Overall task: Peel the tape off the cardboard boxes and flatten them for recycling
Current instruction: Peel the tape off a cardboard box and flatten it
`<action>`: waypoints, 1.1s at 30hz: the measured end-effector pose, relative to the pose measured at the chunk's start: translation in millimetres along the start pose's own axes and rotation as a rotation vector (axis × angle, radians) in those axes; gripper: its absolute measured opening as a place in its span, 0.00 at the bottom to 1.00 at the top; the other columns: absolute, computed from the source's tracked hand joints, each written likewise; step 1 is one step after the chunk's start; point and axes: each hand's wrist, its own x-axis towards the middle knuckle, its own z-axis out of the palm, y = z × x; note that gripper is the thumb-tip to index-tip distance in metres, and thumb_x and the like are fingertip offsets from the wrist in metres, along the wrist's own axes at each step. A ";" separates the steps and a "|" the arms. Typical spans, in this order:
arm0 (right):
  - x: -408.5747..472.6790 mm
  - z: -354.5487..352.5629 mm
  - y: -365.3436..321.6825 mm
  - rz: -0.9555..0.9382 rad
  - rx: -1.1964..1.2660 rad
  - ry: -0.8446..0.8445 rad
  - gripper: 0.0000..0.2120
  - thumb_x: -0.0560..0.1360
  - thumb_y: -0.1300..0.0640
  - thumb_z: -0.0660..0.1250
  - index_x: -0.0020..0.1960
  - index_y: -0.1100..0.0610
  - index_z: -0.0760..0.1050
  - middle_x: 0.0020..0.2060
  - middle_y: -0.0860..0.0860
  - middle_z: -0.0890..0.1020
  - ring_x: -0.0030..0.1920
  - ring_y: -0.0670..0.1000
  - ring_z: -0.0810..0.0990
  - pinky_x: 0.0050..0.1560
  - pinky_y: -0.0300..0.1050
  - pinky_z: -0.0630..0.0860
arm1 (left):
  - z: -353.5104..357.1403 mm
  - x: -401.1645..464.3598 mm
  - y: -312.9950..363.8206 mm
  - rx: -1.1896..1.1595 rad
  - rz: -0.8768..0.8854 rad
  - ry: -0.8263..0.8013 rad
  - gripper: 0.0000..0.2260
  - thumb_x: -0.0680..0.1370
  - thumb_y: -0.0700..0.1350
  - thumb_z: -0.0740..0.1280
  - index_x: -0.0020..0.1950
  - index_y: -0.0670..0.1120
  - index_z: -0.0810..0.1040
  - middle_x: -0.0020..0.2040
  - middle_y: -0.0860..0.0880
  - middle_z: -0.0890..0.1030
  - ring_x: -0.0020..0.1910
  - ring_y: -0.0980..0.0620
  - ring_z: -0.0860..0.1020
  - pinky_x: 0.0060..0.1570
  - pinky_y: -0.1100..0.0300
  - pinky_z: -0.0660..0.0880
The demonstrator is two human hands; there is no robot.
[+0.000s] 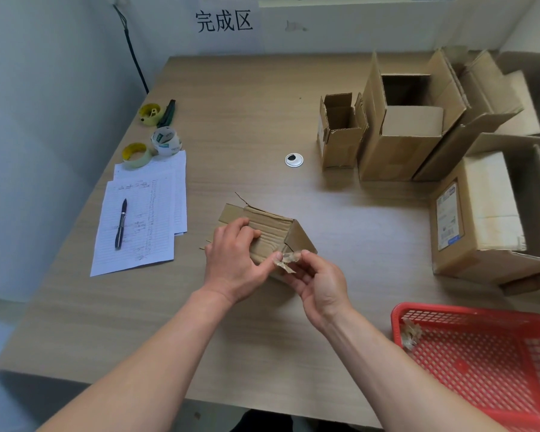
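Observation:
A small crumpled cardboard box (272,230) lies on its side in the middle of the table. My left hand (236,260) grips its near left side, thumb stretched toward the corner. My right hand (317,283) pinches a crumpled strip of clear tape (289,258) that still touches the box's near corner. Several more cardboard boxes stand at the right: a small open one (339,145), a taller open one (399,151), and a large one with a label (480,219).
A red plastic basket (493,363) at the near right holds a wad of peeled tape (412,333). Papers with a pen (121,224) and several tape rolls (166,141) lie at the left. A round cable grommet (294,159) sits mid-table.

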 end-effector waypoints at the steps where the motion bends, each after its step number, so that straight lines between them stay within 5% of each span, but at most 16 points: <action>1: 0.0 0.3 -0.8 0.007 -0.011 -0.009 0.08 0.78 0.66 0.64 0.42 0.62 0.78 0.38 0.57 0.81 0.40 0.54 0.81 0.45 0.50 0.80 | -2.2 1.4 -1.0 -0.010 0.002 -0.003 0.31 0.66 0.71 0.60 0.54 0.47 0.80 0.65 0.49 0.76 0.62 0.44 0.72 0.52 0.46 0.73; 9: -2.1 -0.5 5.8 -0.016 -0.128 -0.027 0.07 0.76 0.71 0.67 0.42 0.62 0.78 0.37 0.57 0.82 0.36 0.50 0.82 0.40 0.40 0.81 | -22.5 11.0 2.4 -0.081 -0.020 -0.131 0.38 0.63 0.75 0.59 0.54 0.46 0.83 0.64 0.47 0.76 0.64 0.46 0.71 0.62 0.59 0.65; 12: -4.4 1.2 8.2 -0.034 -0.171 -0.026 0.07 0.78 0.67 0.68 0.43 0.59 0.79 0.36 0.56 0.81 0.36 0.52 0.79 0.39 0.44 0.77 | -31.4 18.1 7.8 -0.028 -0.051 -0.194 0.32 0.65 0.73 0.68 0.53 0.47 0.82 0.62 0.49 0.77 0.63 0.47 0.71 0.61 0.58 0.66; 22: -8.9 8.4 1.9 -0.027 -0.255 -0.102 0.06 0.80 0.63 0.65 0.45 0.58 0.78 0.30 0.47 0.82 0.31 0.42 0.79 0.40 0.47 0.75 | -55.2 28.1 34.7 0.205 -0.110 -0.355 0.36 0.60 0.74 0.72 0.48 0.44 0.81 0.51 0.47 0.78 0.50 0.46 0.78 0.51 0.52 0.76; 29: -4.0 13.5 -2.2 -0.092 -0.396 -0.140 0.09 0.80 0.60 0.67 0.42 0.55 0.81 0.37 0.51 0.83 0.42 0.51 0.80 0.39 0.44 0.76 | -64.0 25.3 40.4 0.186 -0.173 -0.347 0.29 0.67 0.68 0.71 0.36 0.39 0.80 0.32 0.43 0.78 0.37 0.43 0.78 0.37 0.50 0.74; 33: -0.3 14.8 0.3 -0.119 -0.485 -0.146 0.09 0.80 0.59 0.66 0.41 0.54 0.79 0.37 0.51 0.80 0.41 0.50 0.78 0.37 0.43 0.75 | -63.8 23.5 36.9 0.139 -0.227 -0.343 0.23 0.70 0.61 0.71 0.40 0.39 0.82 0.35 0.41 0.80 0.37 0.42 0.75 0.40 0.51 0.76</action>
